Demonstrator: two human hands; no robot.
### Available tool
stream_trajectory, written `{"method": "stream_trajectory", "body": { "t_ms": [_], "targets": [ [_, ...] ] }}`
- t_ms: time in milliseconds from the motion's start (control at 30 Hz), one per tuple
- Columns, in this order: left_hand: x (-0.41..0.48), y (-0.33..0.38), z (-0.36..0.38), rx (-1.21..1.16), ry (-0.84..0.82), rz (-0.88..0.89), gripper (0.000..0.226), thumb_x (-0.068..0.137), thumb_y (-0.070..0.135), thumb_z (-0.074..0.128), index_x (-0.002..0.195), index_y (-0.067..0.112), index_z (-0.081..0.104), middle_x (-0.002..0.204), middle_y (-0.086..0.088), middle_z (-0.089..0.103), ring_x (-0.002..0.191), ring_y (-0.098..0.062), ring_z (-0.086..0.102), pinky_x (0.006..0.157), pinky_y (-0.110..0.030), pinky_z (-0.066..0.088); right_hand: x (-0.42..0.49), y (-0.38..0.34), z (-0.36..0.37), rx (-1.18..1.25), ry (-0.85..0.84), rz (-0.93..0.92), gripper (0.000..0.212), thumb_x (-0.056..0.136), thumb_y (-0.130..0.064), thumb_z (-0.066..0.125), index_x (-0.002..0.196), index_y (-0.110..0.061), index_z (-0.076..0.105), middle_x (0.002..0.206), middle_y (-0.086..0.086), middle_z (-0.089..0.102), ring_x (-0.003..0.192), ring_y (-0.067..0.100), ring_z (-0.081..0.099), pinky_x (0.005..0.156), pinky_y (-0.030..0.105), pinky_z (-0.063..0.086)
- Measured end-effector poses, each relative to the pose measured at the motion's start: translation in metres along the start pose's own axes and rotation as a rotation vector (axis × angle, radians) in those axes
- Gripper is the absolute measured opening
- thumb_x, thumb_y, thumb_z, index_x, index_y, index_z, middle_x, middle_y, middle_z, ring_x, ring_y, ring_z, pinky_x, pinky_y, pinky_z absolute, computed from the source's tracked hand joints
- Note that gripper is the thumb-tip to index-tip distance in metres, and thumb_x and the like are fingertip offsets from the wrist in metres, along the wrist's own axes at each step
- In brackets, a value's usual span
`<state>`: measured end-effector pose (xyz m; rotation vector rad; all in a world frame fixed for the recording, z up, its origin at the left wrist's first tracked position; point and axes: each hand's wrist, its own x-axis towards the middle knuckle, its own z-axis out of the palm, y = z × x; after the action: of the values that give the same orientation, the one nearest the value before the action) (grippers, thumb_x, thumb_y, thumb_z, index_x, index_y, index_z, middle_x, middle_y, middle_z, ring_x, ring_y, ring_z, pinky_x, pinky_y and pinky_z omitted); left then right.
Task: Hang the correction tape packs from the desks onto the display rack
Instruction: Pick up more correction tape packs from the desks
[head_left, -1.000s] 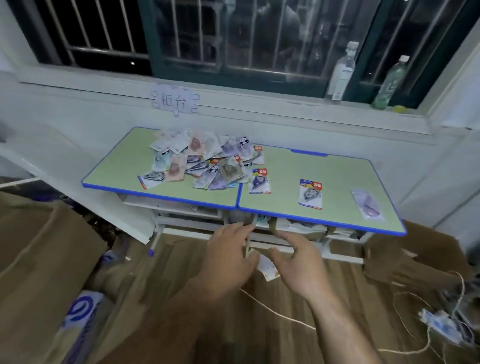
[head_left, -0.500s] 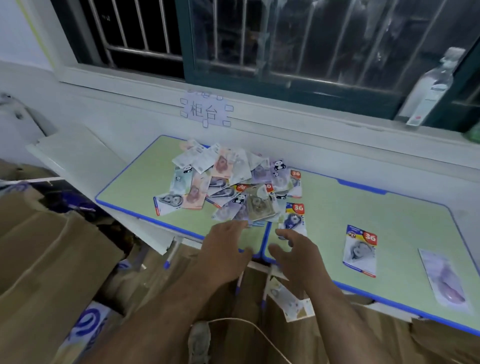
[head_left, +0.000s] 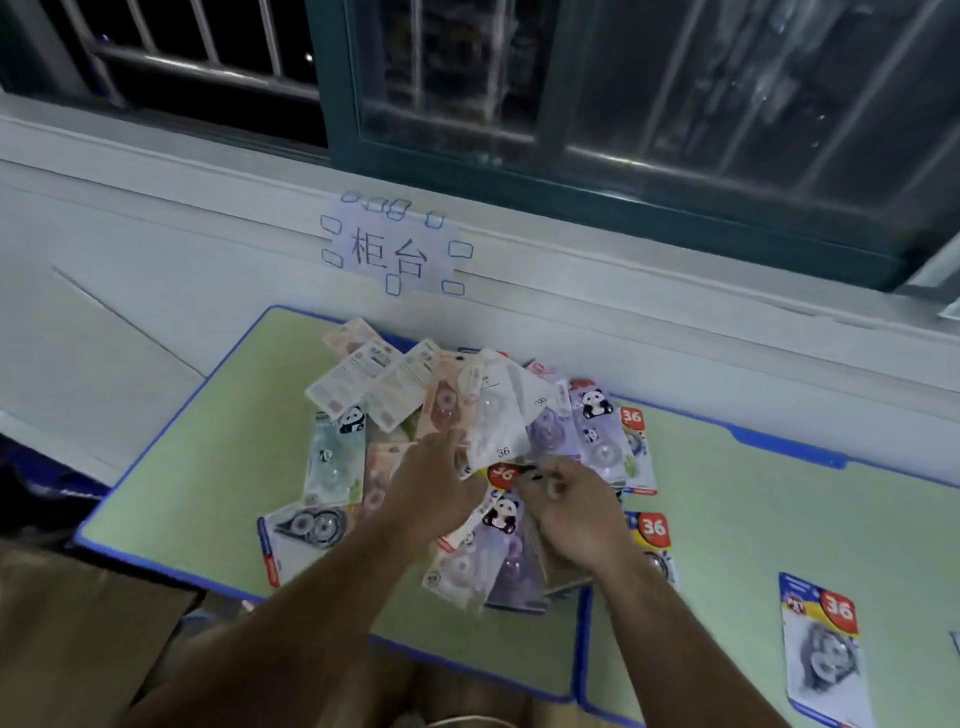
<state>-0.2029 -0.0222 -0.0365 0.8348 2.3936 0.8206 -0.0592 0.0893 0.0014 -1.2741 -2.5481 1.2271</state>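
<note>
Up from below the desk (head_left: 218, 467), my left hand (head_left: 431, 488) landed loose on the pile of packs (head_left: 467, 405), right hand (head_left: 571, 514) curled there, grip unclear, so picking could start.

Left hand (head_left: 431, 499), right hand (head_left: 571, 519) blurred, hiding correction tape packs (head_left: 395, 395); right grip unclear; far-right pack (head_left: 956, 642) cropped.
</note>
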Motion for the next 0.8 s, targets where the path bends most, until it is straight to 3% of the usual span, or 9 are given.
{"method": "stream_trajectory", "body": {
  "t_ms": [100, 200, 333, 400, 500, 567, 700, 733, 800],
  "targets": [
    [0.036, -0.006, -0.008, -0.045, 0.002, -0.066, 0.066, 0.082, 0.044, 0.065, 0.142, 0.021, 0.051, 0.134, -0.003, 0.063, 0.117, -0.023, 0.063, 0.092, -0.031, 0.048, 0.034, -0.010, 0.006, 0.000, -0.022, 0.025, 0.036, 0.098, -0.030, 0.064, 0.132, -0.023, 0.062, 0.101, -0.010, 0.064, 0.084, 0.011, 0.062, 0.075, 0.025, 0.048],
    [0.067, -0.014, -0.006, -0.075, 0.015, -0.170, 0.063, 0.082, 0.041, 0.070, 0.139, 0.021, 0.053, 0.132, 0.001, 0.063, 0.118, -0.023, 0.061, 0.093, -0.030, 0.047, 0.065, -0.015, 0.009, -0.057, -0.057, 0.050, 0.024, 0.101, -0.023, 0.058, 0.125, -0.021, 0.061, 0.111, -0.006, 0.063, 0.082, 0.005, 0.060, 0.063, 0.013, 0.044],
    [0.102, -0.023, 0.002, -0.080, 0.017, -0.262, 0.056, 0.085, 0.040, 0.069, 0.133, 0.015, 0.053, 0.121, -0.004, 0.065, 0.105, -0.022, 0.061, 0.092, -0.037, 0.052, 0.107, -0.016, 0.016, -0.050, 0.012, 0.109, 0.027, 0.099, -0.026, 0.058, 0.124, -0.017, 0.059, 0.106, 0.000, 0.063, 0.088, 0.016, 0.061, 0.068, 0.023, 0.048],
    [0.112, -0.021, 0.006, -0.143, 0.018, -0.310, 0.050, 0.088, 0.036, 0.070, 0.129, 0.013, 0.053, 0.110, -0.001, 0.067, 0.093, -0.018, 0.064, 0.081, -0.032, 0.052, 0.124, -0.016, 0.020, -0.026, -0.004, 0.130, 0.037, 0.092, -0.027, 0.065, 0.127, -0.019, 0.056, 0.112, 0.002, 0.063, 0.100, 0.021, 0.062, 0.082, 0.032, 0.053],
    [0.125, -0.020, 0.012, -0.142, 0.059, -0.355, 0.050, 0.079, 0.045, 0.070, 0.119, 0.019, 0.057, 0.104, 0.001, 0.070, 0.090, -0.017, 0.067, 0.080, -0.034, 0.057, 0.143, -0.015, 0.027, -0.003, -0.017, 0.106, 0.049, 0.086, -0.022, 0.069, 0.132, -0.020, 0.052, 0.122, 0.000, 0.060, 0.103, 0.016, 0.058, 0.081, 0.029, 0.050],
    [0.134, -0.023, 0.018, -0.145, 0.053, -0.378, 0.050, 0.075, 0.044, 0.072, 0.117, 0.021, 0.056, 0.104, 0.001, 0.069, 0.089, -0.015, 0.068, 0.073, -0.033, 0.057, 0.156, -0.012, 0.026, 0.016, 0.018, 0.057, 0.063, 0.083, -0.021, 0.072, 0.141, -0.021, 0.047, 0.140, 0.002, 0.053, 0.112, 0.014, 0.057, 0.084, 0.028, 0.054],
    [0.149, -0.031, 0.029, -0.107, 0.062, -0.399, 0.053, 0.066, 0.059, 0.072, 0.108, 0.028, 0.065, 0.097, 0.002, 0.070, 0.084, -0.011, 0.069, 0.073, -0.034, 0.060, 0.180, -0.011, 0.014, -0.060, -0.036, 0.068, 0.106, 0.087, -0.013, 0.076, 0.164, -0.023, 0.004, 0.171, -0.001, 0.001, 0.149, 0.023, 0.030, 0.097, 0.026, 0.040],
    [0.149, -0.028, 0.029, -0.090, 0.049, -0.391, 0.044, 0.070, 0.057, 0.074, 0.102, 0.027, 0.068, 0.091, 0.002, 0.071, 0.080, -0.009, 0.068, 0.068, -0.029, 0.057, 0.186, -0.008, 0.012, -0.089, -0.052, 0.087, 0.113, 0.085, -0.013, 0.079, 0.164, -0.024, -0.002, 0.171, 0.001, 0.003, 0.152, 0.027, 0.027, 0.101, 0.031, 0.042],
    [0.144, -0.015, 0.027, -0.098, 0.016, -0.367, 0.022, 0.082, 0.043, 0.075, 0.093, 0.024, 0.072, 0.082, 0.006, 0.073, 0.074, -0.005, 0.068, 0.058, -0.021, 0.047, 0.192, -0.004, 0.012, -0.115, -0.072, 0.125, 0.121, 0.079, -0.018, 0.083, 0.163, -0.026, -0.003, 0.165, 0.008, 0.026, 0.145, 0.031, 0.039, 0.102, 0.041, 0.047]
  ]
}}
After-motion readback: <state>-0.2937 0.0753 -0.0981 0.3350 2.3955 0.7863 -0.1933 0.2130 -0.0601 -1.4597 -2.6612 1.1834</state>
